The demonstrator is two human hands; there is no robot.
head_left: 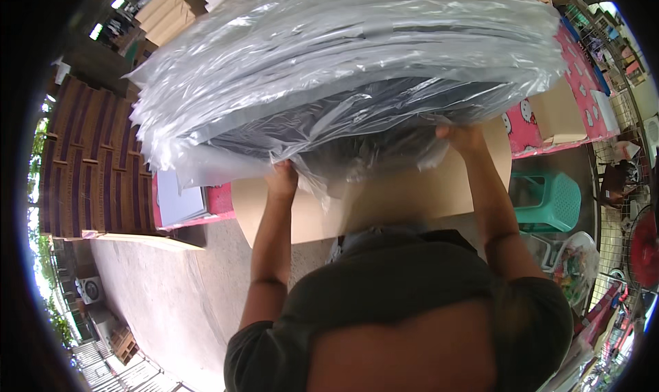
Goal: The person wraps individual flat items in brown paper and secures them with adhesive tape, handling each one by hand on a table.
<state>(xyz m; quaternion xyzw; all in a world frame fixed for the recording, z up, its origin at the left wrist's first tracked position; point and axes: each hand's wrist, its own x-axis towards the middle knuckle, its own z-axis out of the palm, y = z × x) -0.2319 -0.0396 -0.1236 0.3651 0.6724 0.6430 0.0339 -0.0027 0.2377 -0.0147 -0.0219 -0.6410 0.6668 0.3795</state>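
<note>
1. Left hand [282,179] and right hand [461,138], set apart, each grip the near edge of a plastic-wrapped stack of flat sheets [343,69]
2. The stack rests above a tan cardboard sheet [412,193], beside the pink table [583,83]

Stack in my hands, table beyond it

I am holding the plastic-wrapped stack [343,69] up at the middle, my left hand [283,180] under its near-left edge and my right hand [464,138] under its near-right edge. Below and beyond it a cardboard sheet [412,200] is lying on the table [580,76]. A plastic stool [549,200] is standing to the right, and stacked cartons [89,165] are sitting far left.
</note>
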